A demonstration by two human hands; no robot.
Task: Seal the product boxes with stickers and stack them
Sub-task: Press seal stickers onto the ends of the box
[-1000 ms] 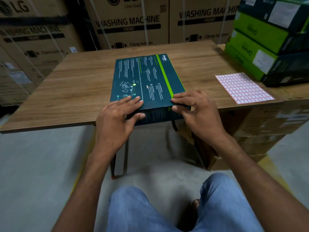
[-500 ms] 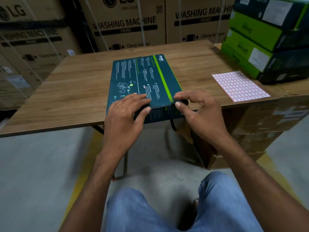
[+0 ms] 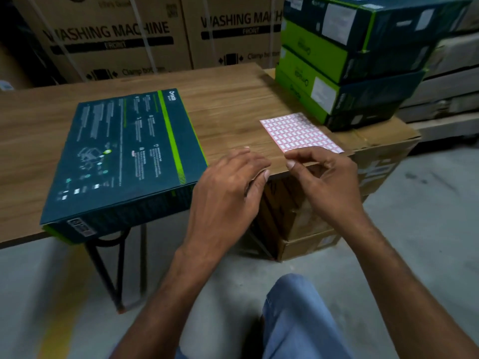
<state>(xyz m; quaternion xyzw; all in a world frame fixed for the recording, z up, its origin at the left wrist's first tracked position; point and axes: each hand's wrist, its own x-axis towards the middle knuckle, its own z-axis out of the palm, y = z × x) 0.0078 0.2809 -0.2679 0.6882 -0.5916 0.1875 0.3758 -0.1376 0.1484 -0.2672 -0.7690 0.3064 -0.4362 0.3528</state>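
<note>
A flat dark teal product box [image 3: 124, 156] with a green stripe lies on the wooden table [image 3: 233, 99], its near end overhanging the table's front edge. To its right lies a sheet of red-and-white stickers [image 3: 298, 132]. My right hand [image 3: 326, 177] is at the sheet's near corner, thumb and forefinger together at its edge. My left hand [image 3: 228, 187] hovers just right of the box, fingers loosely bent, holding nothing. A stack of green and dark product boxes [image 3: 344, 60] stands at the back right.
Large brown washing machine cartons [image 3: 116, 40] line the wall behind the table. Brown cartons [image 3: 305, 216] sit beside and under the table's right end, bearing the stack. My knee in blue jeans [image 3: 298, 320] is below; grey concrete floor all around.
Both hands have left the near end of the teal box and moved right to the sticker sheet. The view has swung right, so the box now sits at the left.
</note>
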